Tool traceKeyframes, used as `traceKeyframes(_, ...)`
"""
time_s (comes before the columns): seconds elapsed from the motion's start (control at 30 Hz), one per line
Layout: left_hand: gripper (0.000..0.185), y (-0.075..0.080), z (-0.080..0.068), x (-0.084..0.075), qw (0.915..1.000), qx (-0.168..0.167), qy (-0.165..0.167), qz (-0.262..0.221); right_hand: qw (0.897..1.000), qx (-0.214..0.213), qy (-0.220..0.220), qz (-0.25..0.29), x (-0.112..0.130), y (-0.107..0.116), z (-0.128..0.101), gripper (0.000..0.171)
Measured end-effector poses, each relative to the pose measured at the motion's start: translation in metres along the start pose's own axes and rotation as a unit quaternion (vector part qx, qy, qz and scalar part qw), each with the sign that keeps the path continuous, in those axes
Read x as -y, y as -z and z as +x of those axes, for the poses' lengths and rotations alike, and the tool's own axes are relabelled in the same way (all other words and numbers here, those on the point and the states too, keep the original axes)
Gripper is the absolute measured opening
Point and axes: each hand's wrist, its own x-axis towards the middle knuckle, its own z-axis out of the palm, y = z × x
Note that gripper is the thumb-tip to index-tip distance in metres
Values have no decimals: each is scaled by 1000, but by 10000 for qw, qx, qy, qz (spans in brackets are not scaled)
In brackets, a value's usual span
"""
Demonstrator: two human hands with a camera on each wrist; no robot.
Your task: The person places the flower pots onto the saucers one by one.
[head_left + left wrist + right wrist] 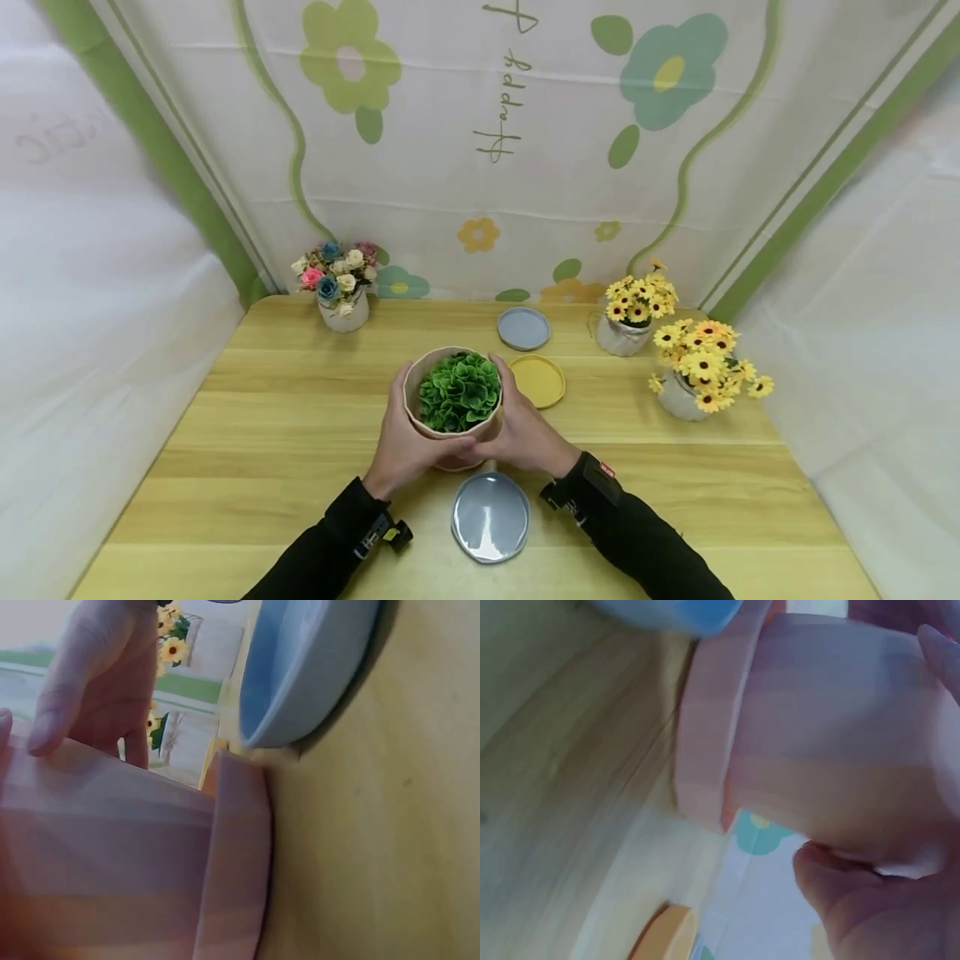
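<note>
- Left hand point(405, 446) and right hand point(525, 433) curl round the pink faceted ceramic pot of green leaves point(453, 398), steadying its sides
- The pot sits just behind the grey round saucer point(491, 517)

pink pot point(450, 433), green plant point(459, 390), grey-blue saucer point(491, 517).

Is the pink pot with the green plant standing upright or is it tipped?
Upright. In the head view the pink pot has its rim facing up with the green plant inside, and both hands grip its sides.
</note>
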Motion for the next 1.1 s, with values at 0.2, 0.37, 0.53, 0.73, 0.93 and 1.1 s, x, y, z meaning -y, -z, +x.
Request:
traceKeyframes(0.2, 134, -1, -5, 2, 9999, -7, 121, 58, 9999, 32, -102, 28, 7, -4, 0, 145)
traceKeyframes(0.37, 133, -2, -5, 3, 9999, 12, 99, 26, 9999, -9, -127, -21, 7, -6, 0, 141)
traceKeyframes(0.53, 132, -4, -3, 4, 9999, 96, 37, -69, 9997, -74, -221, 20, 8, -5, 0, 136)
traceKeyframes(0.73, 131, -6, -3, 6, 9998, 100, 53, -157, 9995, -3, -230, 194, 7, -3, 0, 133)
traceKeyframes(0.93, 132, -7, -1, 8, 9997, 91, 161, -135, 9989, 43, -308, 349, 5, -1, 3, 133)
traceKeyframes(1.1, 130, -7, 5, 9, 9996, 64, 232, -163, 9989, 59, -377, 268, 3, -1, 10, 133)
